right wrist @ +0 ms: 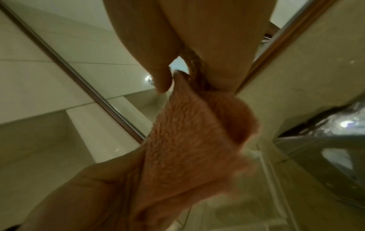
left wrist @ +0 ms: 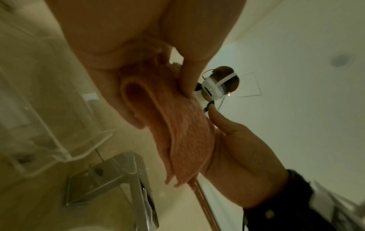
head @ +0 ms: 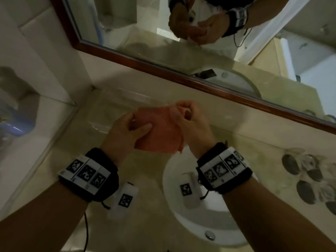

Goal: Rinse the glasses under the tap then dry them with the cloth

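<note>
An orange terry cloth point(head: 160, 131) hangs spread between my two hands, above the counter behind the sink. My left hand point(head: 134, 126) pinches its left edge between thumb and fingers. My right hand point(head: 185, 113) grips its upper right corner with curled fingers. The left wrist view shows the cloth point(left wrist: 183, 129) folded lengthwise, and in the right wrist view the cloth point(right wrist: 187, 140) droops from the fingertips. No glass shows inside the cloth. Several clear glasses point(head: 309, 177) stand on the counter to the right, apart from both hands.
The white round sink point(head: 174, 211) lies below my right wrist, with its drain point(head: 210, 235) near the front. A chrome tap point(left wrist: 118, 179) shows in the left wrist view. A clear acrylic box point(head: 112, 108) sits behind the hands. A wood-framed mirror point(head: 163, 70) runs along the back wall.
</note>
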### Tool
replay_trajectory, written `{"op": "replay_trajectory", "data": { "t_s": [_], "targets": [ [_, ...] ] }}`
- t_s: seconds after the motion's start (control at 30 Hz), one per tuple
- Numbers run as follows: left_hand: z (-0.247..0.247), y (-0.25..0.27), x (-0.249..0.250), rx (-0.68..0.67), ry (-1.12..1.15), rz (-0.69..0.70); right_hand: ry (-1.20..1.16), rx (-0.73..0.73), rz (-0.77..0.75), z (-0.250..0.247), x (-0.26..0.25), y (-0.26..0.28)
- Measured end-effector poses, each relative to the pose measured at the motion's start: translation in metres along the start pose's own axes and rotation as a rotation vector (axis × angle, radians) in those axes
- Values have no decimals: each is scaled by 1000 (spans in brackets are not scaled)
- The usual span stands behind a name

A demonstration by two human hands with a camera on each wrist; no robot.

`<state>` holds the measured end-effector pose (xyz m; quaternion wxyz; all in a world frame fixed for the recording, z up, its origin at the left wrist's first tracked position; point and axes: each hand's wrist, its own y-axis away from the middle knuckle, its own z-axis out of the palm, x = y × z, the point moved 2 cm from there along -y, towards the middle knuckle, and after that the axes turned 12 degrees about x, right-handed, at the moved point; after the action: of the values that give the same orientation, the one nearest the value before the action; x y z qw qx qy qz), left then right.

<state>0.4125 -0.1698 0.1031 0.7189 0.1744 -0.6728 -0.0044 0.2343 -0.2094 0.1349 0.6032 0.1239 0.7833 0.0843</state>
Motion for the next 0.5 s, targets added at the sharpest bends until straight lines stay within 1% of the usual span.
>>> {"op": "replay_trajectory", "data": {
  "t_s": [0.03,0.1,0.17,0.23,0.33,0.37,0.43,0.5],
  "targets": [
    [-10,-12,-3,57,-17,-7,12,-41,41,11,4,-8],
    [-27,-37,-7,142,-69,2,89,-101,67,31,8,-22],
    [-40,-63,-12,175,-148,22,157,-92,111,50,12,-39],
    [-45,-84,-17,167,-154,21,196,-16,129,65,15,-59],
    [-46,-111,-25,176,-174,48,314,116,85,84,17,-85],
    [-45,-119,-29,177,-189,48,365,136,72,87,19,-92],
    [-40,-131,-39,160,-245,13,454,121,59,91,25,-101],
    [-36,-136,-51,119,-389,-32,629,47,15,94,30,-105]
  ]
}}
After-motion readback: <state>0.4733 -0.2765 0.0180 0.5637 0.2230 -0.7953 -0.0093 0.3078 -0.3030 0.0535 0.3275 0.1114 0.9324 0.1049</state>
